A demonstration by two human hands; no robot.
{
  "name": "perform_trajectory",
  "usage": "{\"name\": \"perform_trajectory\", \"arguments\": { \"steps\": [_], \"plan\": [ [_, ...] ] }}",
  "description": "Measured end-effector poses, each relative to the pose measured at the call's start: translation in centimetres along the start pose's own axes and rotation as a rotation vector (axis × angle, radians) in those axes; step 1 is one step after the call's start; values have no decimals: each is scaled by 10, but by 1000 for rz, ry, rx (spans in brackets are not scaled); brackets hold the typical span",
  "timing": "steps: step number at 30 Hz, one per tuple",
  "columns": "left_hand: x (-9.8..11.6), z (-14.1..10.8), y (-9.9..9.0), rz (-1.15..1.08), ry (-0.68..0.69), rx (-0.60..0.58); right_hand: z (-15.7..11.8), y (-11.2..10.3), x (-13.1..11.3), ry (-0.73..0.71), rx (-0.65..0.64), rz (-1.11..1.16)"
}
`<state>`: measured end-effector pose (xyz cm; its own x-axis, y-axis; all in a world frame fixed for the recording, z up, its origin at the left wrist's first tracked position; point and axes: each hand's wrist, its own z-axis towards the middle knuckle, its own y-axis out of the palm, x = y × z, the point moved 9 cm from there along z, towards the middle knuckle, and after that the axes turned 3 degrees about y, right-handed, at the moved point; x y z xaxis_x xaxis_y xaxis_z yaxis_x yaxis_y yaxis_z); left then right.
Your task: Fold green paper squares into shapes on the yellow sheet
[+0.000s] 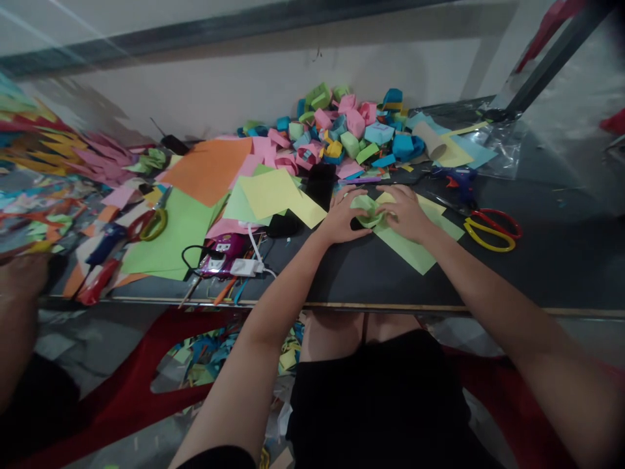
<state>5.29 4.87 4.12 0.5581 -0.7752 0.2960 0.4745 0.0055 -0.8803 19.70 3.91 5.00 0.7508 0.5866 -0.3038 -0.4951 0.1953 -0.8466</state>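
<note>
Between my two hands is a small curled piece of light green paper [369, 212], bent into a rounded shape. My left hand [344, 216] grips its left side, thumb below and fingers above. On its right side, my right hand [399, 212] holds it with bent fingers. Beneath lies a flat light green sheet [415, 251], with a pale yellow sheet [430, 206] partly under my right hand. Scissors with red and yellow handles [493, 231] rest to the right. A blue glue gun [456, 182] lies behind them, partly hidden in shadow.
Folded paper pieces in several colours [354, 133] are heaped at the back, beside a cardboard tube [430, 140]. Left are an orange sheet [209, 169], a purple power strip [229, 251] with cables, and a second pair of scissors [155, 223]. Another person's hand [24, 280] is at far left.
</note>
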Motion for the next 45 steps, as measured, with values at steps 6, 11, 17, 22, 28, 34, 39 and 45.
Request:
{"name": "perform_trajectory", "arguments": {
  "steps": [6, 11, 17, 22, 28, 34, 39, 45],
  "plan": [
    [29, -5, -14, -91, 183, 147, 1, -20, 3, -61, 82, 77],
    [-8, -15, -45, -336, 22, 496, 1, -43, 0, -133, 187, 183],
    [-10, -1, -13, -422, -62, 237, 3, -38, -20, -284, 92, 180],
    [-15, -5, -4, -246, -317, 191, 6, -36, -4, -41, 128, 144],
    [-9, -9, -24, -112, -385, 242, -2, -41, 4, 106, 174, 290],
    [-20, -24, -29, -145, -560, 346, -3, -42, 8, 116, 226, 249],
    [-22, -20, -25, -211, -486, 242, 1, -30, 16, 76, 134, 173],
    [-24, -9, -41, -144, -151, 130, -1, -43, 5, -20, 120, 158]
  ]
}}
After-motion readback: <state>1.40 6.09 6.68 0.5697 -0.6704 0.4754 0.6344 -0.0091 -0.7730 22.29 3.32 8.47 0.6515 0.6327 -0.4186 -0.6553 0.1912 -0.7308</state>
